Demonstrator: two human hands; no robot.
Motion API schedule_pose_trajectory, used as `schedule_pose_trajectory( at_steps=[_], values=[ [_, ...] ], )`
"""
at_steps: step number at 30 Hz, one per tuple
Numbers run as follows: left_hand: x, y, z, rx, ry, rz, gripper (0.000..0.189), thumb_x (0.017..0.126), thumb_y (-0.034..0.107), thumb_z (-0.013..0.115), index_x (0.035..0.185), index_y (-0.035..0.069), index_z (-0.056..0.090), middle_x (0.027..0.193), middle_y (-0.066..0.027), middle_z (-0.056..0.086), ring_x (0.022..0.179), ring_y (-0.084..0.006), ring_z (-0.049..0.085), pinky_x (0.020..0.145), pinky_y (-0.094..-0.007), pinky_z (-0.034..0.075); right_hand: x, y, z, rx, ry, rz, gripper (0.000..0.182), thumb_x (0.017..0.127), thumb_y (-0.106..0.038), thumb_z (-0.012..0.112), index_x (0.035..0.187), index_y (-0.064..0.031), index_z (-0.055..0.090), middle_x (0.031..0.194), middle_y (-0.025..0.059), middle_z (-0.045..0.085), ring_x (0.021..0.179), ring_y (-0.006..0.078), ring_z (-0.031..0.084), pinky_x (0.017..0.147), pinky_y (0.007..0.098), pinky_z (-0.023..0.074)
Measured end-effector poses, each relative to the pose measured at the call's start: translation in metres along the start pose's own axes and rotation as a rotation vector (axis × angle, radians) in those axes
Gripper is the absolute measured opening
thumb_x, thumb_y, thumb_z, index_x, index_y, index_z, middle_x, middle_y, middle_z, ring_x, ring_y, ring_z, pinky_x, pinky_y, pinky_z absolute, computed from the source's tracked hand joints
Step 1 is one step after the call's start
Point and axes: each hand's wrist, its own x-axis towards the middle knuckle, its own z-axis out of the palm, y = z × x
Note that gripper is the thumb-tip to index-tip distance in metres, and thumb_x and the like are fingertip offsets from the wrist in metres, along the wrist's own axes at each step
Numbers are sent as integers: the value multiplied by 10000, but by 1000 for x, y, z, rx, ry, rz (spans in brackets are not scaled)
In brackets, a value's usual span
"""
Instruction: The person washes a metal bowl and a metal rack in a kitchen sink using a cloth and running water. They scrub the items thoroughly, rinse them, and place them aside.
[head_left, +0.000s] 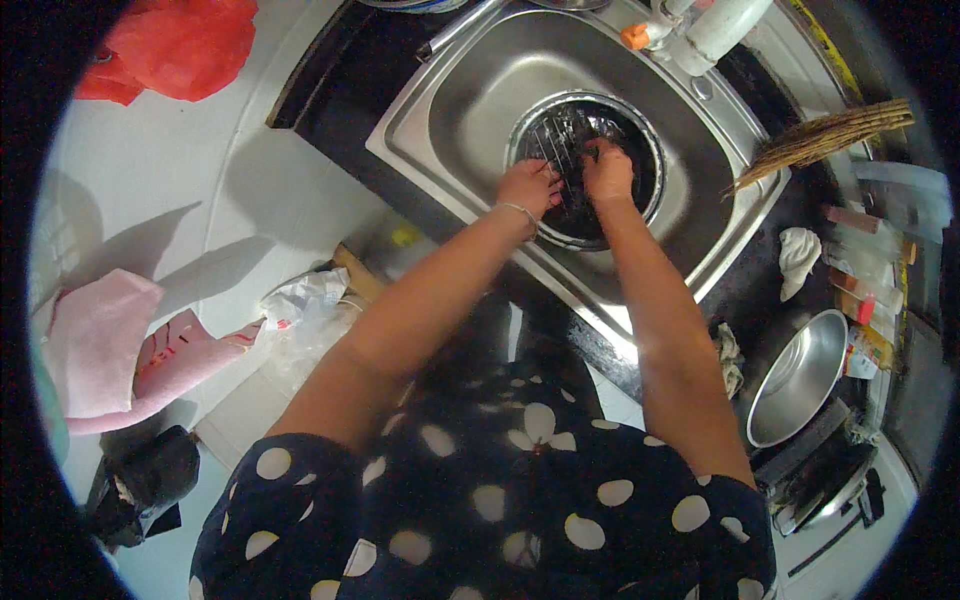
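A round, metal-rimmed vessel (660, 169) stands in the stainless steel sink (476, 105). Its inside is dark and shiny, with pale streaks of reflected light; I cannot tell whether that is liquid. My left hand (529, 187), with a thin bracelet at the wrist, reaches over the vessel's left rim, fingers apart and nothing visible between them. Over the right half of the inside, my right hand (609, 171) has its fingers bent downward. Something small and dark shows at those fingers, but whether it is gripped is unclear.
White pipes with an orange fitting (634, 36) rise behind the sink. A straw whisk (832, 139) lies across its right corner. To the right are a crumpled white cloth (799, 259), a tilted steel bowl (799, 379) and a gas stove (825, 480). A red plastic bag (184, 49) is upper left.
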Motion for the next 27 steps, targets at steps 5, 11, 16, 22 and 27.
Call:
schedule_pose_trajectory(
  at_steps=[5,11,16,22,27],
  values=[
    [-9,18,3,-38,19,-112,237,858,151,576,1068,41,584,986,-70,632,878,-183,618,755,-316,512,-31,-13,-6,180,-82,-99,182,752,-129,645,927,-86,673,881,185,660,855,342,640,788,409,506],
    [15,-39,-17,53,-60,439,285,942,177,489,1178,20,505,1044,-101,579,941,-195,583,754,-341,504,-4,7,11,117,-94,48,218,744,-150,682,957,-105,680,887,176,664,843,331,651,757,394,511],
    [-13,20,2,100,196,57,463,899,197,566,1299,27,406,1164,-149,549,1057,-248,562,892,-389,484,-40,-39,-23,270,-136,-127,213,740,-146,663,945,-95,684,904,183,665,865,342,644,794,395,507],
    [-38,47,15,-418,75,-104,540,916,205,564,1365,71,296,1139,-95,535,1005,-172,544,757,-339,486,-16,1,-3,152,-61,-63,210,740,-129,673,945,-86,677,910,177,663,875,343,639,787,399,505],
    [-18,32,8,-443,-28,45,567,915,307,557,1382,125,294,1139,-84,531,947,-172,532,748,-327,459,-43,-42,-31,239,-156,-128,246,738,-135,686,980,-93,676,930,179,663,886,349,635,788,399,497]
  ],
)
